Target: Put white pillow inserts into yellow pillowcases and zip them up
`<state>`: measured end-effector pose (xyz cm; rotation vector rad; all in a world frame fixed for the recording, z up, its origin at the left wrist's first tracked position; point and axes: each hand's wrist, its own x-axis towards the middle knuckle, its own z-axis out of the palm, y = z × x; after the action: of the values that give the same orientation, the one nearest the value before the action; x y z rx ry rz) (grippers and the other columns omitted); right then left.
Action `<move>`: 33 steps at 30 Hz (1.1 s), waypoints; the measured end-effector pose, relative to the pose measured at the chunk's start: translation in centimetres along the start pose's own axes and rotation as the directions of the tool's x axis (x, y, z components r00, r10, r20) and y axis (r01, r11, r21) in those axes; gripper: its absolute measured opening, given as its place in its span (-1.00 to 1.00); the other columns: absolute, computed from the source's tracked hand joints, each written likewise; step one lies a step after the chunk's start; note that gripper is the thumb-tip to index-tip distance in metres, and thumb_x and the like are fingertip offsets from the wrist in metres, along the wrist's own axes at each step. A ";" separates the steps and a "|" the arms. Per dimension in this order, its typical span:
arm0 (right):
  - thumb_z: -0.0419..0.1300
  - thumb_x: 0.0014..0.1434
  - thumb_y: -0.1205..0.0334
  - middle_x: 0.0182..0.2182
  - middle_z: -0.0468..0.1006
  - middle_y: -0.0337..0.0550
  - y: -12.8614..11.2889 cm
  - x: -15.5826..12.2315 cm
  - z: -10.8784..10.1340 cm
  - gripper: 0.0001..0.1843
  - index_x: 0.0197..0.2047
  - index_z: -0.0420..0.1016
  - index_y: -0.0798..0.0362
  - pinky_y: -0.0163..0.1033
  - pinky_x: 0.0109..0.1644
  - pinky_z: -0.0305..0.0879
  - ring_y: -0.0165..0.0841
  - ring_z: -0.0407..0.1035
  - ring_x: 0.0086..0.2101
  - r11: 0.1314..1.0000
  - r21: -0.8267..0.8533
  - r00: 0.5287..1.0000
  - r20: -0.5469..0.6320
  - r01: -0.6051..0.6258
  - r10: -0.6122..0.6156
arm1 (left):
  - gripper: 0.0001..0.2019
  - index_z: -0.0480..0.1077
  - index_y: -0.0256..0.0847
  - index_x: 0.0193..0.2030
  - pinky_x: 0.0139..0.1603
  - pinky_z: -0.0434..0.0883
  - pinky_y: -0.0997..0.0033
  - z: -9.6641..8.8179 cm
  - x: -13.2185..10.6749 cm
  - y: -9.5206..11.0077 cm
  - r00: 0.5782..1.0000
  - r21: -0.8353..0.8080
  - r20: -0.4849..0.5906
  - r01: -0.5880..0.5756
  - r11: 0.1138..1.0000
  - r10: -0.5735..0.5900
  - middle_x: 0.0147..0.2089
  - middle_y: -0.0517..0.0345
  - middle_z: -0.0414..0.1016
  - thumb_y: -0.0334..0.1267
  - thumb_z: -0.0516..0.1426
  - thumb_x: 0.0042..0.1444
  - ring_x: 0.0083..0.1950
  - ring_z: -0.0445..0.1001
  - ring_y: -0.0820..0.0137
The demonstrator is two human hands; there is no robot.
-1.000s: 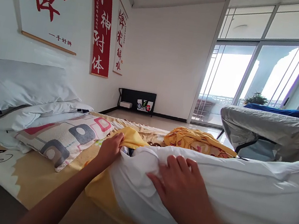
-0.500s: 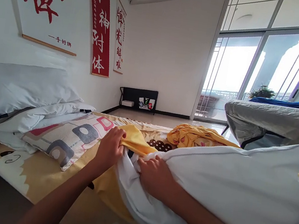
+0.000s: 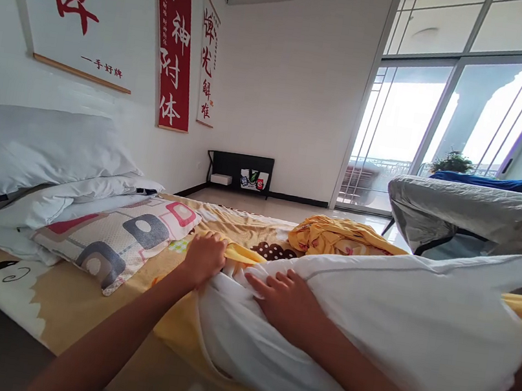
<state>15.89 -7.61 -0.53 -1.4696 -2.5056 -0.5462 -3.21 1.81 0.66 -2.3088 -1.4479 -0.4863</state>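
Note:
My left hand (image 3: pixel 205 258) is closed on the gathered edge of a yellow pillowcase (image 3: pixel 245 255), its fingertips folded over the cloth. More of the same yellow fabric hangs below that wrist, along the near end of a large white pillow (image 3: pixel 399 321). On the pillow's upper side lies my right hand (image 3: pixel 291 304), close to the yellow edge. Its index finger reaches toward my left hand while the other fingers bend into the white fabric; the thumb is hidden. How much of the pillow sits inside the yellow cloth cannot be made out.
A patterned cushion (image 3: pixel 122 234) and several white pillows (image 3: pixel 37 146) lie on the left of the bed. Crumpled yellow bedding (image 3: pixel 340 237) sits beyond the pillow. To the right stands a plastic-wrapped table (image 3: pixel 485 206); a black shelf (image 3: pixel 240 167) is against the far wall.
My left hand has lowered slightly, and less yellow cloth shows between the hands. The right index finger has straightened, and the pillow's far end has shifted left.

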 end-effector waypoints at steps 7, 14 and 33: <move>-0.17 0.36 0.02 -0.20 0.52 -0.09 0.8 2.6 -3.2 -0.55 -0.05 0.50 -0.04 -0.24 -0.16 0.21 -0.27 0.41 -0.17 0.937 0.262 0.973 0.040 -0.232 0.229 | -0.78 0.46 -0.29 -0.27 -0.05 0.23 0.08 -0.3 -0.8 1.4 0.999 -0.029 -0.052 -0.002 1.000 0.000 -0.25 -0.08 0.52 -0.24 0.03 0.12 -0.17 0.47 0.13; 0.02 0.15 0.23 -0.13 0.52 -0.11 1.7 6.5 -2.0 -0.67 -0.03 0.43 -0.05 -0.27 -0.27 0.16 -0.25 0.41 -0.18 0.915 0.174 0.931 0.045 -0.364 0.362 | -0.88 0.40 -0.27 -0.32 -0.08 0.19 0.15 -2.0 -0.7 4.0 0.924 -0.043 -0.360 -0.153 0.987 0.128 -0.32 0.00 0.47 -0.34 0.04 0.08 -0.21 0.40 0.21; 0.11 0.03 0.30 -0.41 0.55 -0.13 3.1 5.9 0.4 -0.91 -0.45 0.44 0.04 -0.26 -0.28 0.09 -0.30 0.39 -0.33 0.924 0.088 0.907 -0.177 -0.371 0.381 | -0.87 0.16 -0.17 -0.48 -0.32 0.24 0.33 0.8 -2.0 1.9 0.779 -0.228 -0.626 -0.186 0.956 0.003 -0.43 0.10 0.34 -0.47 0.03 -0.09 -0.34 0.29 0.30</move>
<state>15.72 -1.36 1.83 -1.7309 -2.0041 -0.5173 -2.24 -0.16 -1.21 -2.0840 -0.9679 -1.3507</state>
